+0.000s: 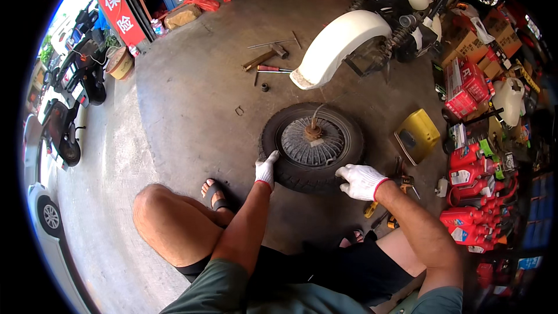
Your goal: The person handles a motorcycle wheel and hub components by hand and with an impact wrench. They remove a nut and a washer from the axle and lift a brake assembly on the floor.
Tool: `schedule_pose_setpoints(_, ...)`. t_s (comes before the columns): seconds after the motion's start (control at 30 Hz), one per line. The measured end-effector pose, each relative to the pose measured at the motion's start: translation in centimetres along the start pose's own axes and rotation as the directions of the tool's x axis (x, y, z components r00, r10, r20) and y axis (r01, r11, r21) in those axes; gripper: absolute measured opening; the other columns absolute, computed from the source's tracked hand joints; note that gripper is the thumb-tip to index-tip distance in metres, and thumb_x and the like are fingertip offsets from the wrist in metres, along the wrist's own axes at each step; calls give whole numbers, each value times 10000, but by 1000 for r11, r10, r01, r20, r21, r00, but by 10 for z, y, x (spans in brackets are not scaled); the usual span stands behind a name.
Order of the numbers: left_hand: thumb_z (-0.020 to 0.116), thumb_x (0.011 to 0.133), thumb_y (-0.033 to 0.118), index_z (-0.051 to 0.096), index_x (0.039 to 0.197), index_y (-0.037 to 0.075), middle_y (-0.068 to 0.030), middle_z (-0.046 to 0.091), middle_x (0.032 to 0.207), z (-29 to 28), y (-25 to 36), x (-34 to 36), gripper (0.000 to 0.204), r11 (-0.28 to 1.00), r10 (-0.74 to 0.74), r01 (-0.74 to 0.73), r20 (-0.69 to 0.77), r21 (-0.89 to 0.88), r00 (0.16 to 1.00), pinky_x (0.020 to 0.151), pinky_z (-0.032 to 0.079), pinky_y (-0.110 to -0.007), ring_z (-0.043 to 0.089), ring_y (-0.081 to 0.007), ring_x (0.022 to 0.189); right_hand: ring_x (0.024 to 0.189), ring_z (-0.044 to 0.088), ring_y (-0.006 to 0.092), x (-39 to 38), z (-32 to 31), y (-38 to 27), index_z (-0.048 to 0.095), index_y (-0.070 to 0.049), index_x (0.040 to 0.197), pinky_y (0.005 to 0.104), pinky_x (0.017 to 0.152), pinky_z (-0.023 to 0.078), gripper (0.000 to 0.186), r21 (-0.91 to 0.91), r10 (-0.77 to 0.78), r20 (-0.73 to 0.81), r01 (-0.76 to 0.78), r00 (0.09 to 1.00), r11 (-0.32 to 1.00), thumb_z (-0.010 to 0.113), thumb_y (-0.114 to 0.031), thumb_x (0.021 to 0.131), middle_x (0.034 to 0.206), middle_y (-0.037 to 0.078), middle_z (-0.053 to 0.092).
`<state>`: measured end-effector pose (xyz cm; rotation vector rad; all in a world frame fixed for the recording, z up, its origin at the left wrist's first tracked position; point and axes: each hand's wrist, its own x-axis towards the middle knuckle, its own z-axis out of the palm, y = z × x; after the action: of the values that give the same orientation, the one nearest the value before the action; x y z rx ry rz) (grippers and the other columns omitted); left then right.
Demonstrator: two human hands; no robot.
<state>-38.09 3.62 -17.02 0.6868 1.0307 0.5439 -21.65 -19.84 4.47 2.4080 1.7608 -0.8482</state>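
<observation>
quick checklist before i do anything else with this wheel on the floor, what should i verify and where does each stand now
1. Wheel lying flat on the concrete: ok.
2. Left hand on the tyre's near-left edge: ok.
3. Right hand on the tyre's near-right edge: ok.
4. Both hands gloved: ok.
5. Hand tools close by the right hand: ok.
6. Tyre bead seated on the rim: cannot tell.

Wheel (312, 146): flat on the floor (192, 93), directly ahead of both hands.
Left hand (267, 168): on the tyre's near-left edge.
Right hand (361, 180): on the tyre's near-right edge.
Hand tools (268, 58): on the floor beyond the wheel, ahead-left of the hands.
Scooter (372, 29): behind the wheel, ahead-right.
Bottles (474, 197): right of the right hand.
Screwdrivers (383, 212): just behind the right hand.
</observation>
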Motion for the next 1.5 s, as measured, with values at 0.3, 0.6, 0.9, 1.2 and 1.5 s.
schedule_pose_setpoints(0.3,823,861,168,500,1373,-38,-177,679,1207,-7,-2,-7,639,999,42,-42,-2,-22,999,900,610,-432,709,-288,1024,1086,640,389,66,47,-41,645,-40,1185,478,947,529,376,-11,-56,-318,55,946,998,678,-295,911,1149,202,655)
schedule_pose_setpoints(0.6,902,731,404,161,1575,-70,-292,560,1429,10,40,-58,1219,770,189,-139,-14,623,982,1116,447,-382,576,-357,1321,1111,627,429,87,78,-64,657,-47,1228,499,971,512,450,200,96,-284,-39,954,979,607,-409,966,1187,245,642)
schedule_pose_setpoints(0.9,886,719,469,204,1546,-81,-322,584,1380,-4,87,-108,1205,647,166,-67,-54,759,985,1069,486,-404,614,-397,1266,1079,633,432,83,83,-97,652,-94,1196,515,935,514,395,332,47,-416,104,908,937,587,-418,981,1133,219,656)
schedule_pose_setpoints(1.2,784,823,521,193,1537,-92,-371,581,1320,78,136,-194,1111,509,166,-272,217,817,962,1039,502,-443,615,-443,1239,999,674,398,43,20,-20,652,-30,1148,442,864,517,418,629,203,-339,60,919,775,525,-416,1050,1043,210,716)
schedule_pose_setpoints(1.5,699,864,214,61,1610,-13,-342,480,1300,163,72,-239,1008,588,254,-564,530,579,809,996,498,-505,570,-495,1184,1248,571,252,-6,-79,-6,476,53,1460,343,1082,426,562,514,286,-549,48,785,857,554,-344,1069,1375,203,600)
